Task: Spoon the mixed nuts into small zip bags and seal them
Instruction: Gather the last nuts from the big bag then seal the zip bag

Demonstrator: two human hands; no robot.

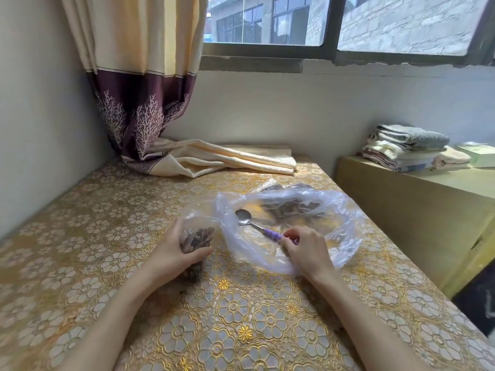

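A large clear plastic bag [345,210] lies open on the table with mixed nuts [292,207] at its far side. My right hand [305,250] holds the purple handle of a metal spoon [243,217], whose empty bowl rests inside the big bag near its left rim. Left of it, my left hand [171,253] grips a small clear zip bag [197,234] that stands upright and holds dark nuts. The small bag's mouth is open at the top.
The table [107,236] wears a gold floral cloth. A curtain [150,116] hangs at the back left and its hem is piled on the table. A lower cabinet [415,210] on the right carries folded towels [407,148]. Walls close the left and back.
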